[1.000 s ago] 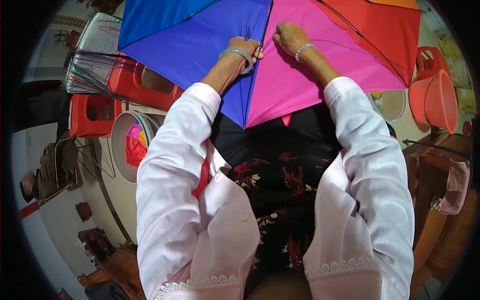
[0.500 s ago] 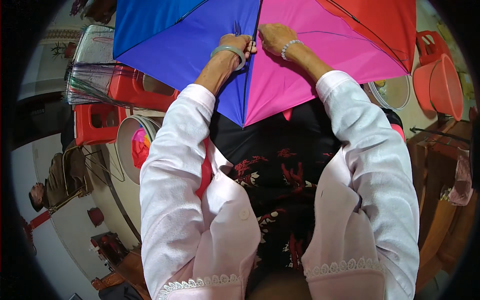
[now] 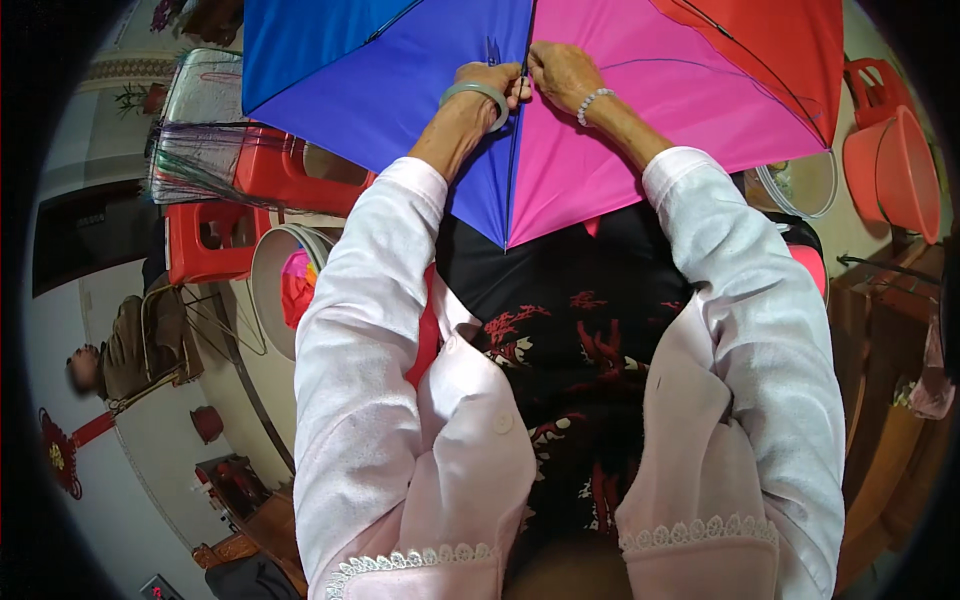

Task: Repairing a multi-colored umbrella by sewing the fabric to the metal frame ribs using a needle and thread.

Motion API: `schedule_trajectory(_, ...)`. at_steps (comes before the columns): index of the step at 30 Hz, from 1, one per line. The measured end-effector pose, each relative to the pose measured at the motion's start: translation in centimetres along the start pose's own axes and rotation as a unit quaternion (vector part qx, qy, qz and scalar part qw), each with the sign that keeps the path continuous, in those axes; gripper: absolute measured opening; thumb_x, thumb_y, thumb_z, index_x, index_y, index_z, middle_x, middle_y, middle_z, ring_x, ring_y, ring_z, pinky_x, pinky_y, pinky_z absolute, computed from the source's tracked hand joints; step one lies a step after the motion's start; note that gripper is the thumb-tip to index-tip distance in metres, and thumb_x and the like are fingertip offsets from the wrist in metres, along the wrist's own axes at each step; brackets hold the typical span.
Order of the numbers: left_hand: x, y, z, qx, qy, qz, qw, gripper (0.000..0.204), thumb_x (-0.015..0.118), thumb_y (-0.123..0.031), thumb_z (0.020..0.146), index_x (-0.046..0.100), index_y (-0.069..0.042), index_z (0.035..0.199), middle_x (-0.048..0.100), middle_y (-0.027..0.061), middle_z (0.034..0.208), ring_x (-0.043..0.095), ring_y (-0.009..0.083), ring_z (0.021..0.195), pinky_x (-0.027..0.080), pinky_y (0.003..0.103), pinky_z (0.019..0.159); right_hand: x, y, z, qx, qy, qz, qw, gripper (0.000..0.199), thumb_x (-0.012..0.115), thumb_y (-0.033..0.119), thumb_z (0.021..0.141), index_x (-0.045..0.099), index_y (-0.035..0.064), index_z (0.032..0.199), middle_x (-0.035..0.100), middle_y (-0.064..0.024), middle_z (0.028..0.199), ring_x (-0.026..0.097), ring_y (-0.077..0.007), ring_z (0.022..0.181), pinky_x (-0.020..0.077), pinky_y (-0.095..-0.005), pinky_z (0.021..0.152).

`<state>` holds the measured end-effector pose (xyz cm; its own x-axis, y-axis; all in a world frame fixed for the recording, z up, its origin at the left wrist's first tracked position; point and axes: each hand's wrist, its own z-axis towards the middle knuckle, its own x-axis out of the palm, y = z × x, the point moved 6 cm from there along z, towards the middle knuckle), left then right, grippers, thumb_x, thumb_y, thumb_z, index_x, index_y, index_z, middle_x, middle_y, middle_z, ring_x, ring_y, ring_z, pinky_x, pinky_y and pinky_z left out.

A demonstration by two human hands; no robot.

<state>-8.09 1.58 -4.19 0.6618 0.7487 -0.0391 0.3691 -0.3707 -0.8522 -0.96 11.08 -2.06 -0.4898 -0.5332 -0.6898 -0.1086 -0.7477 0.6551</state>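
Observation:
An opened umbrella (image 3: 610,120) lies over my lap with its inner side up, its panels blue, purple, pink and red. A thin dark rib (image 3: 514,165) runs along the seam between purple and pink down to a corner. My left hand (image 3: 485,85), with a pale bangle at the wrist, is closed beside this rib. A pair of small pointed snips (image 3: 491,50) sticks up out of it, and its fingertips touch the rib. My right hand (image 3: 565,75), wearing a beaded bracelet, is closed at the rib's other side; what its fingertips pinch is hidden.
On the left, red plastic stools (image 3: 212,245) stand beside a foil-covered box (image 3: 200,95) draped with threads. Near them is a pale bucket (image 3: 275,320) holding colourful cloth. A pink-orange bucket (image 3: 890,175) and a white bucket (image 3: 815,185) stand right. Someone (image 3: 125,345) sits far left.
The whole view has shifted slightly, so things appear a little farther right. Both hands keep their places at the rib, with only small finger movements.

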Motion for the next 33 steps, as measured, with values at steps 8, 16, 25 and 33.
schedule_trajectory(8, 0.0, 0.8, 0.3, 0.007, -0.072, -0.037, 0.997, 0.015, 0.047, -0.003, 0.080, 0.052, 0.008, 0.072, 0.056, 0.0149, 0.059, 0.052, 0.0178, 0.042, 0.035, 0.024, 0.034, 0.4, 0.0, 0.0, 0.031, 0.036, 0.004, 0.999, 0.012, 0.050, 0.012, 0.074, 0.057, 0.0023, 0.077, 0.060, -0.0183, 0.074, 0.058, -0.0359, 0.072, 0.0456, -0.0432, 0.065)
schedule_trajectory(16, -0.4, 0.2, -1.4, 0.019, -0.104, -0.039, 0.994, 0.016, 0.038, -0.001, 0.083, 0.043, 0.014, 0.085, 0.057, 0.0207, 0.067, 0.055, 0.0238, 0.045, 0.039, 0.027, 0.033, 0.2, -1.7, -0.6, 0.046, 0.033, 0.010, 0.998, 0.009, 0.050, 0.010, 0.071, 0.054, 0.0017, 0.071, 0.057, -0.0183, 0.067, 0.055, -0.0354, 0.067, 0.0425, -0.0426, 0.061)
schedule_trajectory(25, -0.7, 0.5, -1.0, 0.024, -0.060, -0.073, 0.995, 0.019, 0.041, -0.004, 0.085, 0.042, 0.014, 0.089, 0.057, 0.0230, 0.076, 0.059, 0.0281, 0.054, 0.044, 0.029, 0.037, -0.2, -1.3, -1.2, 0.048, 0.030, 0.085, 0.995, 0.018, 0.053, 0.008, 0.071, 0.058, 0.0033, 0.087, 0.059, -0.0189, 0.080, 0.057, -0.0355, 0.080, 0.0452, -0.0421, 0.069)
schedule_trajectory(33, -0.3, 0.2, -1.2, 0.018, -0.058, -0.026, 0.998, 0.019, 0.044, -0.009, 0.086, 0.048, 0.010, 0.086, 0.059, 0.0180, 0.073, 0.058, 0.0245, 0.056, 0.044, 0.027, 0.044, -0.4, -1.3, -1.6, 0.028, 0.003, 0.107, 0.994, 0.019, 0.052, 0.009, 0.072, 0.058, 0.0043, 0.089, 0.060, -0.0179, 0.082, 0.057, -0.0340, 0.081, 0.0448, -0.0419, 0.070)
